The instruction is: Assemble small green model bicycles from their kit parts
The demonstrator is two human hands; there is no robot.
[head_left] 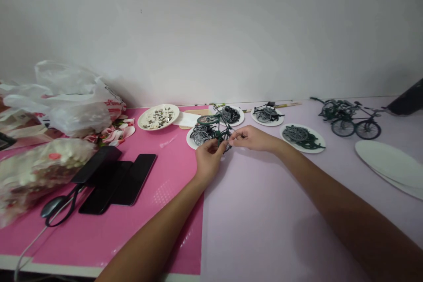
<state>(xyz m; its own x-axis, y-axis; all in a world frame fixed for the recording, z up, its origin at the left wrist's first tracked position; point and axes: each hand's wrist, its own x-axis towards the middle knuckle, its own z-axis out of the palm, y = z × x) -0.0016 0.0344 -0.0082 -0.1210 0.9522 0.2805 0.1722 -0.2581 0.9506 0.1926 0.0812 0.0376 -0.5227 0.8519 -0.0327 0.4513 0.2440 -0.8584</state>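
Clamped bike (217, 134) in left hand (209, 158); worked edge nearest right hand (250, 139), could not tell grip; apparently assembling, needed steady alignment.

Left hand (209, 158): fingers closed on a dark-green, thin-framed toy bicycle (218, 133), held tilted before a round white plate of grey spoked wheels (201, 136).
Right hand (253, 138): fingertips pinched together at the bicycle's right side; item between them too small to tell.
Right-hand plate: round, white (321, 150), bearing a grey wheel and green plastic parts (309, 141).
Bicycle cluster: dark-green and black toy bicycles (355, 125), near the wall (264, 31).
Left tabletop: glossy pink covering (178, 172), two black flat phones (135, 180) touching.
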